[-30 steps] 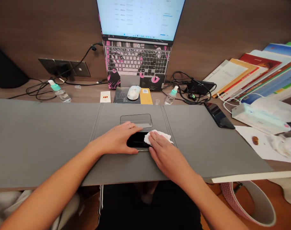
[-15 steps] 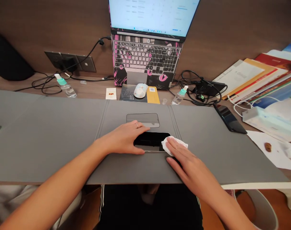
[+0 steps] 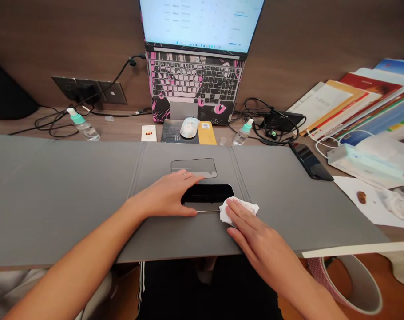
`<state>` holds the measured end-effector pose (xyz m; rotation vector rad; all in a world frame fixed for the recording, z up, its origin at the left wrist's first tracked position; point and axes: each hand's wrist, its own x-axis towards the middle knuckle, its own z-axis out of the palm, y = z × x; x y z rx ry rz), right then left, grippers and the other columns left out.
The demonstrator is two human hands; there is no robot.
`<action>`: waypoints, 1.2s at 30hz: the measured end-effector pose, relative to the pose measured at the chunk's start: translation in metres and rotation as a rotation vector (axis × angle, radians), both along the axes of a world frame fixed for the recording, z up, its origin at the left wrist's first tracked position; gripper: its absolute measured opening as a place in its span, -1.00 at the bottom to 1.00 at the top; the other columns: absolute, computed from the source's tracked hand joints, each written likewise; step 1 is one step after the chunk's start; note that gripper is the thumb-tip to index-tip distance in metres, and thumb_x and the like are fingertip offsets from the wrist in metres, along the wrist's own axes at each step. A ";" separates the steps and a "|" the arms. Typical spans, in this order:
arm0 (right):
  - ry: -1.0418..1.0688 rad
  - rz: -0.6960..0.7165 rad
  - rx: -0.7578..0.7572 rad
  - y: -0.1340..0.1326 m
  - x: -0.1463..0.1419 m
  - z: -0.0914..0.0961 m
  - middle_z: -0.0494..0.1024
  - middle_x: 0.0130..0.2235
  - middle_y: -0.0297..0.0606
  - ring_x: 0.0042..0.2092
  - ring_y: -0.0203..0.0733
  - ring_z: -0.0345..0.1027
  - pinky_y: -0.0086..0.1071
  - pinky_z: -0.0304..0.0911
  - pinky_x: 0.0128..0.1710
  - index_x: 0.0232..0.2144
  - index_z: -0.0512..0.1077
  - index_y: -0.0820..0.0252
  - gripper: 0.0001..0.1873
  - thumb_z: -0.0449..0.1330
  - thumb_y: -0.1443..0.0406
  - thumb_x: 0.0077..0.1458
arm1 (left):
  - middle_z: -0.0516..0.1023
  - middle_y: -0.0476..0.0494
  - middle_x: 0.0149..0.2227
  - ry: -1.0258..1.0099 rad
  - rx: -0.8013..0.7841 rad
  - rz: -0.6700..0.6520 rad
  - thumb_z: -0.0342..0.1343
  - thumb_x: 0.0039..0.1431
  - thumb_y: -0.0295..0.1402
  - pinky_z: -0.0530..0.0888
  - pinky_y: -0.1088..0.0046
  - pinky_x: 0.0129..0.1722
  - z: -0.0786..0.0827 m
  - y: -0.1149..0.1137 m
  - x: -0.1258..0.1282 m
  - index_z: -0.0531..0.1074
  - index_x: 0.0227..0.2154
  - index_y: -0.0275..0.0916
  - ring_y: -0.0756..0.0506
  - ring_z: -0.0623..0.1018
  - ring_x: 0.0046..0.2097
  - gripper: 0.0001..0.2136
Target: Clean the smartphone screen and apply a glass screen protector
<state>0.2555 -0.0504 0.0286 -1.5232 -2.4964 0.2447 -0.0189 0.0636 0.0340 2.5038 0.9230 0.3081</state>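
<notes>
A smartphone [image 3: 207, 194] with a dark glossy screen lies face up on the grey desk mat [image 3: 78, 191]. My left hand [image 3: 170, 194] holds its left end, thumb along the near edge and fingers along the far edge. A white crumpled tissue [image 3: 227, 214] lies under the fingers of my right hand [image 3: 251, 226], which presses it at the near right corner of the phone. Just beyond the phone, partly behind my left fingers, lies a clear screen protector [image 3: 192, 165] with a dark rim.
A patterned laptop [image 3: 195, 84] stands at the back with a mouse [image 3: 189, 127] before it. Small spray bottles [image 3: 85, 126] stand on either side, among cables. To the right are a dark phone [image 3: 310, 161], a tissue pack [image 3: 365, 164], leaning books [image 3: 365, 93] and white paper [image 3: 351, 195].
My right hand has slid the tissue slightly toward me, down to the phone's near right corner. My left hand keeps its hold. The whole view has shifted a little.
</notes>
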 end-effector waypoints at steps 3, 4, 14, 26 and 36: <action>0.001 -0.021 -0.056 0.017 -0.005 0.003 0.21 0.37 -0.03 0.37 0.05 0.10 0.02 0.20 0.30 0.33 0.24 0.25 -0.41 0.01 0.10 0.38 | 0.47 -0.20 0.10 -0.014 -0.004 -0.002 0.29 0.10 -0.13 0.42 0.19 0.07 -0.001 0.000 -0.001 0.15 0.32 -0.12 -0.25 0.44 0.09 -0.25; 0.006 -0.020 -0.075 0.026 -0.007 0.004 0.19 0.38 -0.01 0.39 0.07 0.07 0.04 0.19 0.30 0.33 0.23 0.26 -0.37 0.02 0.06 0.36 | 0.47 -0.20 0.10 -0.018 -0.004 -0.005 0.29 0.11 -0.12 0.41 0.19 0.07 -0.001 0.000 -0.001 0.15 0.32 -0.12 -0.25 0.44 0.10 -0.25; -0.006 -0.012 -0.037 0.009 -0.001 0.005 0.21 0.38 -0.01 0.38 0.07 0.09 0.03 0.18 0.31 0.33 0.23 0.26 -0.33 0.07 0.02 0.32 | 0.51 -0.20 0.09 -0.099 -0.052 0.027 -0.11 0.41 0.03 0.41 0.18 0.08 0.001 0.002 -0.008 0.23 0.30 -0.12 -0.20 0.47 0.08 -0.46; -0.048 0.062 0.087 -0.006 -0.006 -0.010 0.12 0.41 0.00 0.38 0.11 0.07 0.06 0.23 0.27 0.40 0.08 0.27 -0.23 0.10 0.02 0.30 | 0.59 -0.21 -0.02 -0.196 -0.025 0.046 -0.54 0.45 0.03 0.40 0.14 0.05 0.003 0.008 -0.009 0.35 0.24 -0.21 -0.18 0.49 -0.04 -0.31; 0.076 0.289 0.035 0.010 -0.064 -0.012 0.14 0.39 0.11 0.41 0.14 -0.01 0.04 0.15 0.33 0.35 0.18 0.41 -0.18 0.17 -0.02 0.25 | 0.59 -0.23 0.03 -0.220 -0.091 0.029 -0.65 0.29 0.22 0.40 0.15 0.08 0.007 0.010 -0.010 0.39 0.22 -0.20 -0.22 0.51 0.05 -0.11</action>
